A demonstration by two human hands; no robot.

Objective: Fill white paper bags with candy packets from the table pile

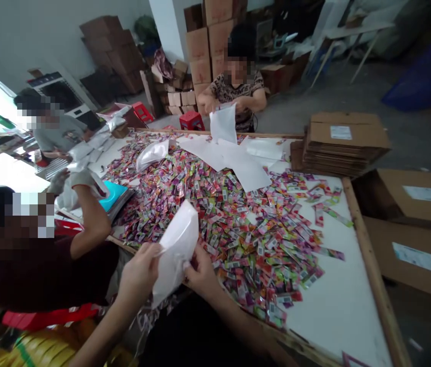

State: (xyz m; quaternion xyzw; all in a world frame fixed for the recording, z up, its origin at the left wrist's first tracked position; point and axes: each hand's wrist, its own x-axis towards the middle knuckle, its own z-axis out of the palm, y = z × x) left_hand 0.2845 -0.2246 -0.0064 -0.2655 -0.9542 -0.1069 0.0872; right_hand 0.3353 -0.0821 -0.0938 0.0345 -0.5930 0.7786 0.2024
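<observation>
Between my two hands, over the table's near edge, is a white plastic bag [177,239], tilted up to the right. My left hand [141,265] pinches its left side. My right hand [202,272] grips its right side, fingers partly hidden by the bag. Whether anything is inside the bag I cannot tell. Just beyond the bag, a wide heap of small colourful printed sachets [215,214] covers much of the white tabletop [341,290].
Flat white bags [248,168] lie at the table's far side, where a person [238,92] holds another. A co-worker's arm [91,214] is close on my left, near a blue-topped stack [114,196]. Flattened cartons [345,137] stand at the far right corner; boxes [418,244] sit right.
</observation>
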